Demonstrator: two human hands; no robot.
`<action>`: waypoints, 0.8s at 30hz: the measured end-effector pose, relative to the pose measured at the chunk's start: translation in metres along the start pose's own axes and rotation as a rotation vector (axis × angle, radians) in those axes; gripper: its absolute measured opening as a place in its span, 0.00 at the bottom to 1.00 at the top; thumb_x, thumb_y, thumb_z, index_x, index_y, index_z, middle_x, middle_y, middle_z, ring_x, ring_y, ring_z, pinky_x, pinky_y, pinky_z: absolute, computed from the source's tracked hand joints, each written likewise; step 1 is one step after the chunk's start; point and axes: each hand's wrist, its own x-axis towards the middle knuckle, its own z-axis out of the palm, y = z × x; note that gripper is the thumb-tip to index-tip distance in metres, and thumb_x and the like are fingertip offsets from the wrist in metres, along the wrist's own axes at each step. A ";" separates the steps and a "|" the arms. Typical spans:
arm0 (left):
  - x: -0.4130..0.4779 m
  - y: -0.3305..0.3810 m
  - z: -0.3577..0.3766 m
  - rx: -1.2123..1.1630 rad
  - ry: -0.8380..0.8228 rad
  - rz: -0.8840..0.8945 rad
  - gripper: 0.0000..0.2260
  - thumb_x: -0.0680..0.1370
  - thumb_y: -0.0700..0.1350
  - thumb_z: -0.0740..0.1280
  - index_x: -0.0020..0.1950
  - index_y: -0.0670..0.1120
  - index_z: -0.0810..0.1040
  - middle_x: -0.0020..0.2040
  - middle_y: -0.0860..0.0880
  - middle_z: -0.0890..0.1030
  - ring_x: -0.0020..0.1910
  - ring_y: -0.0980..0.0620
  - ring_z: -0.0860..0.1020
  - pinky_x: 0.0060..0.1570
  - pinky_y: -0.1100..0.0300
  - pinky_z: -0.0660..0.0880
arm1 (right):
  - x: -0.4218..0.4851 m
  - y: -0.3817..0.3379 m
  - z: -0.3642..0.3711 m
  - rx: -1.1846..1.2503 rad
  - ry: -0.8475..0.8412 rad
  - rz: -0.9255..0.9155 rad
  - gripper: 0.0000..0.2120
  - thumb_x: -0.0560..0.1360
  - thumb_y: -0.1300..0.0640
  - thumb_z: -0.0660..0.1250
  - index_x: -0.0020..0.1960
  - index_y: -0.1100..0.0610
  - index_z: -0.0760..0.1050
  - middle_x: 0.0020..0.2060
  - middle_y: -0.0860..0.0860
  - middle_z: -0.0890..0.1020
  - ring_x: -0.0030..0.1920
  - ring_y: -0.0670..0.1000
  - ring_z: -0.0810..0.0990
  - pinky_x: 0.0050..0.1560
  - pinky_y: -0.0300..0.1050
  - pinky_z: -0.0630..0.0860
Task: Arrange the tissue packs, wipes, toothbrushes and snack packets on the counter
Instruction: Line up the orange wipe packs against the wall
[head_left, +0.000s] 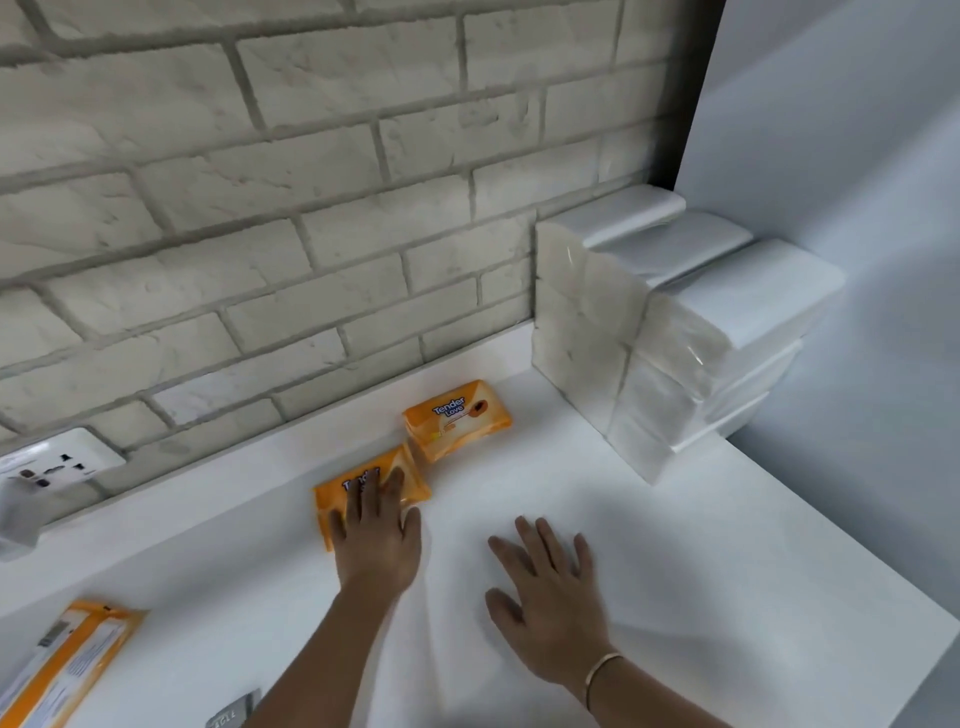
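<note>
While left hand (376, 540) presses wipes pack (332, 494) flat-fingered, right hand (550, 597) flat over counter (701, 571); tissue stack (649, 338) beyond.

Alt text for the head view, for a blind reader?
The left hand presses flat on an orange wipes pack on a white counter, next to a second pack; the right hand is open beside it. Stacked tissue packs stand at right.

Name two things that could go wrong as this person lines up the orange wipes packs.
1. The left hand presses flat on the near wipes pack; a further push could shove it into the second wipes pack and skew that one.
2. The tissue stack stands tall at the right; a sweep of the open right hand might knock it.
</note>
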 end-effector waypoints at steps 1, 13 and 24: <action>0.006 -0.001 0.000 0.009 -0.006 -0.010 0.30 0.80 0.60 0.52 0.78 0.50 0.70 0.77 0.41 0.70 0.77 0.34 0.66 0.68 0.31 0.66 | 0.001 0.000 0.002 0.000 0.008 -0.002 0.28 0.77 0.34 0.59 0.76 0.39 0.65 0.79 0.49 0.67 0.79 0.56 0.63 0.74 0.66 0.52; 0.052 0.014 -0.017 -0.031 -0.190 -0.064 0.32 0.83 0.65 0.49 0.84 0.57 0.44 0.86 0.49 0.45 0.84 0.42 0.42 0.80 0.36 0.45 | 0.003 0.003 0.009 -0.015 0.058 -0.020 0.28 0.76 0.34 0.60 0.75 0.39 0.67 0.77 0.50 0.69 0.78 0.56 0.67 0.72 0.66 0.56; 0.021 -0.002 -0.023 -0.116 0.074 0.064 0.22 0.81 0.52 0.66 0.74 0.49 0.73 0.73 0.44 0.75 0.74 0.37 0.70 0.72 0.40 0.68 | 0.002 0.004 0.007 -0.009 0.089 -0.013 0.28 0.78 0.33 0.56 0.76 0.37 0.64 0.79 0.49 0.65 0.80 0.56 0.61 0.75 0.65 0.51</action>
